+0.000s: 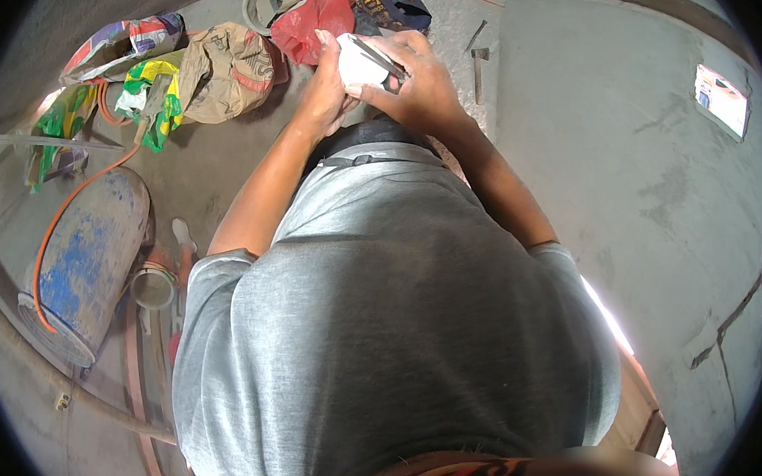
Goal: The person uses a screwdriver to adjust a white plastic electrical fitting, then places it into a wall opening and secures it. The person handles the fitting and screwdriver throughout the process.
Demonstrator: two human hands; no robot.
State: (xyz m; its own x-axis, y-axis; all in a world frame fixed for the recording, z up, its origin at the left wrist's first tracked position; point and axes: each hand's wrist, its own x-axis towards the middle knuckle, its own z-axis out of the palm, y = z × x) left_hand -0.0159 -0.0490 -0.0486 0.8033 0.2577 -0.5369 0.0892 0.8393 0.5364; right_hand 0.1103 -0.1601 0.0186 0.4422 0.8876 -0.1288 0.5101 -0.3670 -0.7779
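White shows at the top centre of the head view: a pale flat piece (354, 69) is held up between both hands, past the waist of the grey shirt (412, 301). Across its upper right side a dark strip (376, 56) is seen, its long axis sloped from upper left down to lower right, toward the right palm. The piece is flanked on its left by the left hand (324, 88) and on its right by the right hand (424, 77); both are in contact, so neither is judged nearer. By the right hand, fingers are curled over the strip and the thumb is pressed to the piece's lower edge. By the left hand, the left edge appears gripped, thumb raised; its inner fingers are hidden, so their exact hold cannot be told.

Surroundings noted: beyond the piece a red bag (318, 16) is seen, with a dark printed cloth item (394, 1) beside it. A hammer (479, 74) is laid to the right, near the grey wall (580, 119). To the left, a tan paper sack (223, 73) and a blue barrel (92, 251) are placed. No obstruction is seen between hands and piece.
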